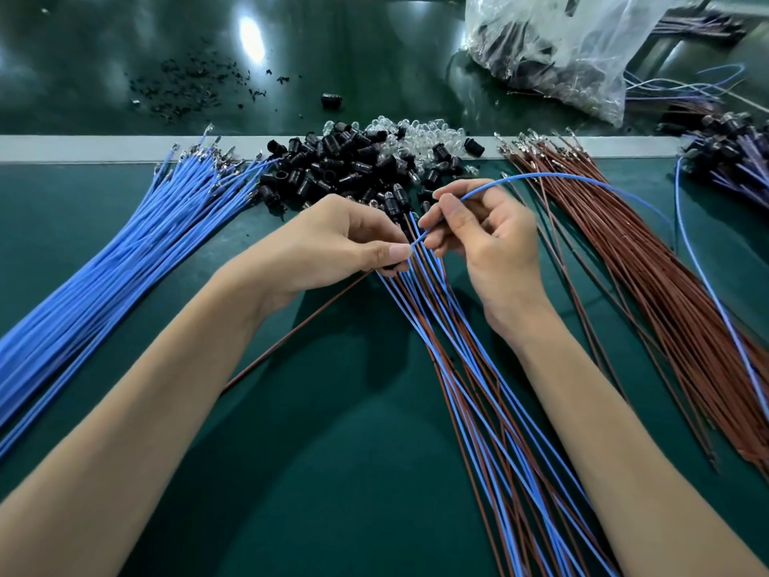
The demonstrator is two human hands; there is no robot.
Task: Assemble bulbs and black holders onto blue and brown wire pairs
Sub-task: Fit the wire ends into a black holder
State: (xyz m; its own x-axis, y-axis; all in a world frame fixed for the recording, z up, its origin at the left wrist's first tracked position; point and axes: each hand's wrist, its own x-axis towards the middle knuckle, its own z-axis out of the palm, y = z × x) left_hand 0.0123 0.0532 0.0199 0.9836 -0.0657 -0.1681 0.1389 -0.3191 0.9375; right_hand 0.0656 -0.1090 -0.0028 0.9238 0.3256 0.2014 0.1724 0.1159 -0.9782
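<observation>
My left hand [345,239] grips a black holder between thumb and fingers; the holder is mostly hidden, and a brown wire [291,331] trails from it down to the left. My right hand [482,231] pinches a single blue wire [582,181] near its end, and that end meets my left thumb tip. The wire arcs up and away to the right. A bundle of assembled blue and brown wire pairs [499,410] lies under both hands. Loose black holders [341,160] and clear bulbs [420,135] are heaped just beyond my hands.
A sheaf of blue wires [125,260] fans out on the left and brown wires [666,293] on the right. A clear plastic bag [561,47] sits at the back right. Finished pieces [732,156] pile at the right edge. Black scraps [187,85] dot the far surface.
</observation>
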